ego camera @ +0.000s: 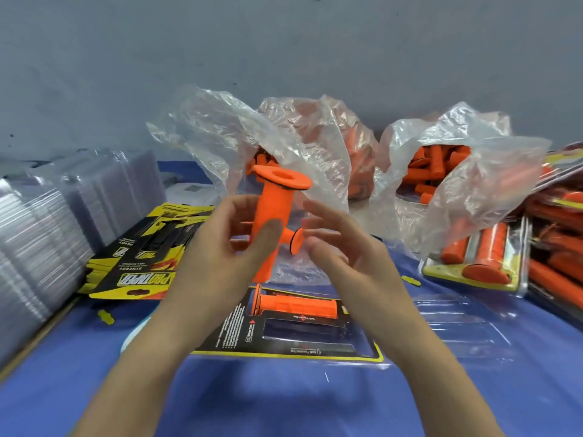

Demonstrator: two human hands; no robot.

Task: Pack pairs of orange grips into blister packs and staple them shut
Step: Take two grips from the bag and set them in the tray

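Nearest me, the open blister pack point(285, 348) is lying on the blue counter point(94, 373). A seated grip point(296, 305) is filling its far slot, long axis left-right, flange left, and the near slot is lying empty. Above it my left grip point(220, 247) is clasping the orange grip point(268, 212) upright, flange up. My right grip point(340, 247) is hovering beside it, loose and empty. I am judging it best to tip it level and press it fully home. Farther off, bags point(441, 171) are holding more.
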